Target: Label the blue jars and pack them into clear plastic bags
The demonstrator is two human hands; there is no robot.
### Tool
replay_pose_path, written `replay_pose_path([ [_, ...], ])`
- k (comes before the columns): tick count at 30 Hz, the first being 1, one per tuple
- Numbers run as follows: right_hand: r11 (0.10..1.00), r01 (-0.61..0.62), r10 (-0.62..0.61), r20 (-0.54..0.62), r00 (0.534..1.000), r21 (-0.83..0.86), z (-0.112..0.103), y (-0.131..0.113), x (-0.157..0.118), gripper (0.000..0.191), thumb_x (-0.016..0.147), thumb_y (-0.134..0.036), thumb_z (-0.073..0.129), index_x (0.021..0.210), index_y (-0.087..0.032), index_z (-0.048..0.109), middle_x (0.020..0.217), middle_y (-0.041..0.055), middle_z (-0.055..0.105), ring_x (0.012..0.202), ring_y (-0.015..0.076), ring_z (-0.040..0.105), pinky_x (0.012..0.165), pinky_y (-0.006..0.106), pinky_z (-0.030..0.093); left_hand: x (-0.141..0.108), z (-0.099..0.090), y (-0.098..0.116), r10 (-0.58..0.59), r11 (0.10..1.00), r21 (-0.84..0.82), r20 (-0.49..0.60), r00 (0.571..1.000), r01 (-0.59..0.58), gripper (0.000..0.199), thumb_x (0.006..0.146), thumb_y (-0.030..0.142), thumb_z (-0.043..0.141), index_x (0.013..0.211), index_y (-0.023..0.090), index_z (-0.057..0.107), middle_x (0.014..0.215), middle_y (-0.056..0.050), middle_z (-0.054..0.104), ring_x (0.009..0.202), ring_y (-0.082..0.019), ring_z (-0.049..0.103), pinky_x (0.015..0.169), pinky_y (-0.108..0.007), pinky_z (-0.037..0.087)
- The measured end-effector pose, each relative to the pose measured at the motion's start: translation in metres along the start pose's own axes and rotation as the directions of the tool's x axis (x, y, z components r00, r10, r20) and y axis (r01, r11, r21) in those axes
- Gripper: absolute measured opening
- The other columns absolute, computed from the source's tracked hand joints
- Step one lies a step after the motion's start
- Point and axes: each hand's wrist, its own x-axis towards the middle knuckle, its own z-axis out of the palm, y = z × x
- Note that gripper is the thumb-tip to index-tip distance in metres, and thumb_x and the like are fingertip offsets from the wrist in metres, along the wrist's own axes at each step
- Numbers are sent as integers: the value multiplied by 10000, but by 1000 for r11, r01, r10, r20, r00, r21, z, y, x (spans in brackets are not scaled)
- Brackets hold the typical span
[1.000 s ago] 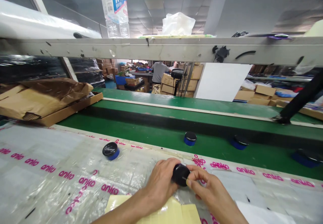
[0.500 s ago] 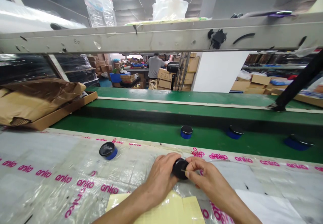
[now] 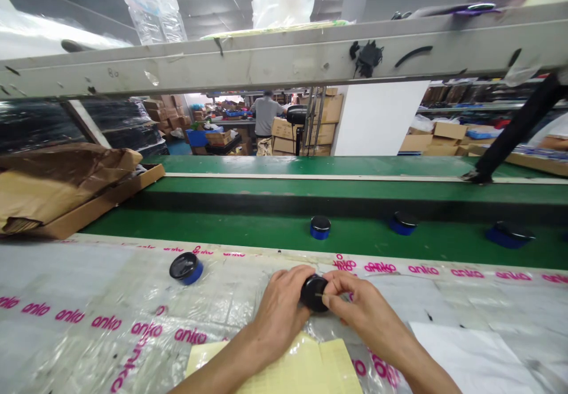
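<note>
A round container with a glossy black top [image 3: 313, 292] is tilted up between my hands, above the plastic-covered table. My left hand [image 3: 284, 299] wraps round its left side. Against the right part of its top, my right hand [image 3: 355, 300] pinches a small thin piece, too small to name. Another black-topped blue container [image 3: 186, 268] sits on the plastic sheet to the left. Yellow paper [image 3: 306, 364] lies under my wrists.
Similar containers stand on the green belt [image 3: 248, 228] beyond the table. A cardboard tray with brown paper [image 3: 106, 202] is at the left. A pale beam [image 3: 266, 57] spans the view; a black post [image 3: 519, 128] slants down at right. A person [image 3: 265, 116] stands far back.
The view has shifted slightly, so the beam and the belt containers sit a little further left and higher. Both hands keep their hold at the black-topped container.
</note>
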Motion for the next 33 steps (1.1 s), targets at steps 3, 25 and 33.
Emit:
replay_pose_path([
  [3, 1000, 17, -17, -17, 1000, -13, 1, -1, 0, 144, 802, -239, 565, 658, -230, 567, 893, 17, 670, 896, 214, 614, 798, 336, 408, 0, 0, 0, 2, 1000, 2, 2, 1000, -2, 571, 783, -25, 703, 1254, 257, 547, 1306, -50, 667, 1167, -260, 631, 1010, -416, 454],
  [25, 1000, -3, 2, -108, 994, -6, 8, -5, 0, 89, 717, -272, 553, 635, -255, 584, 910, 47, 718, 909, 260, 640, 867, 385, 433, 2, 1, 2, 20, 1000, 19, -1, 1000, -20, 488, 825, 17, 655, 1233, 262, 545, 1283, -45, 674, 1166, -266, 635, 1014, -441, 446],
  [33, 1000, 8, -12, -132, 991, -30, 9, -1, -1, 116, 764, -280, 566, 658, -242, 592, 867, 30, 700, 867, 234, 614, 836, 369, 422, 1, 2, 0, 19, 999, 40, -10, 1000, -19, 509, 832, 30, 689, 1261, 248, 525, 1292, -50, 669, 1167, -262, 632, 1016, -439, 445],
])
